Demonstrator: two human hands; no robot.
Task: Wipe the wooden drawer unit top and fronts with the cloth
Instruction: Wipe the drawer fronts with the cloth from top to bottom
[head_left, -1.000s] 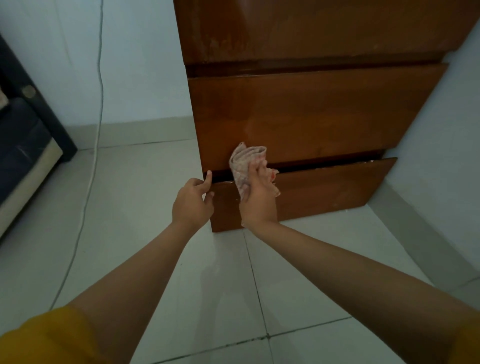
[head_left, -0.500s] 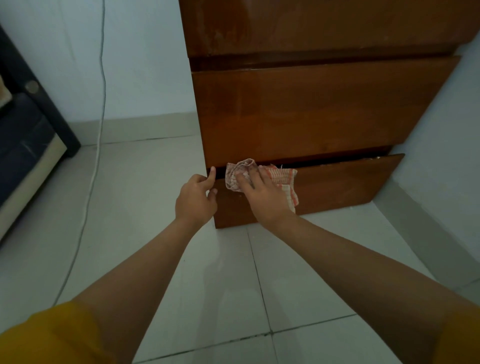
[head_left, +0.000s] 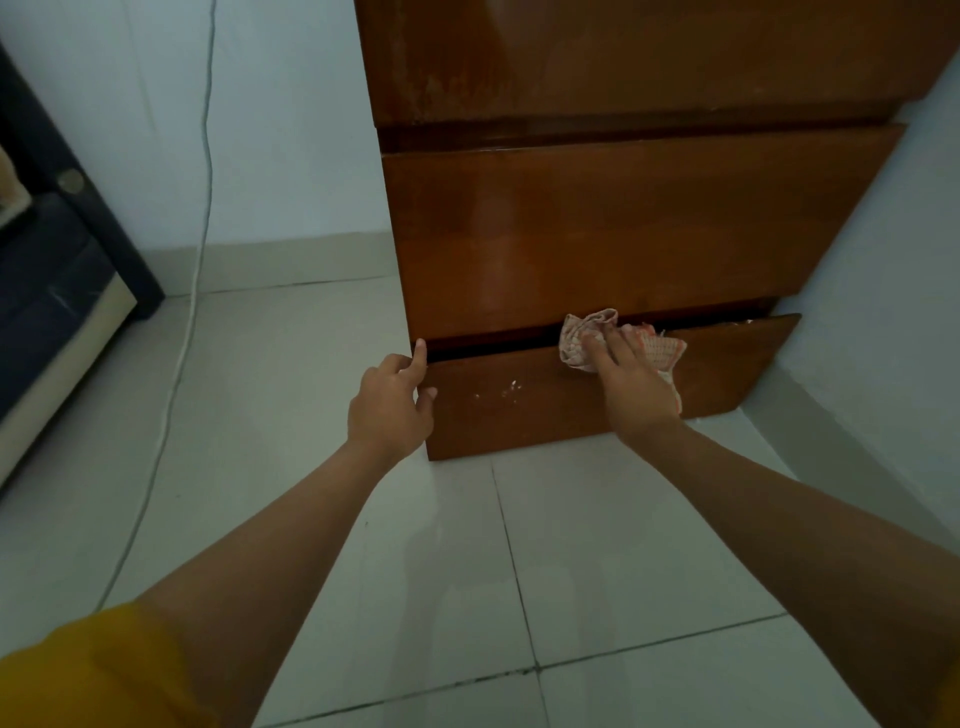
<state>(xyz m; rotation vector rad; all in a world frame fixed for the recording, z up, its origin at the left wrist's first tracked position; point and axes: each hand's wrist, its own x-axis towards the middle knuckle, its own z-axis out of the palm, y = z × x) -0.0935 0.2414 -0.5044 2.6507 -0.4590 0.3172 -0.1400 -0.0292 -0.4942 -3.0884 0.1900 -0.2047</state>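
The wooden drawer unit (head_left: 597, 234) stands against the wall, its bottom drawer (head_left: 519, 410) pulled out a little. A crumpled pink-and-white checked cloth (head_left: 582, 338) lies on the top edge and front of that drawer, right of centre. My right hand (head_left: 631, 384) presses the cloth flat against the wood with straight fingers. My left hand (head_left: 392, 402) rests at the drawer's left corner, index finger raised along the edge, the other fingers loosely curled. Small white specks show on the drawer front between the hands.
A white cable (head_left: 202, 208) hangs down the wall and runs over the tiled floor (head_left: 467, 571) at the left. A dark sofa or bed frame (head_left: 57, 270) stands at the far left. A pale wall (head_left: 883, 312) closes in right of the unit.
My right hand has slid the cloth rightward along the bottom drawer's top edge, going from a grip to flat fingers. My left hand has stayed at the left corner.
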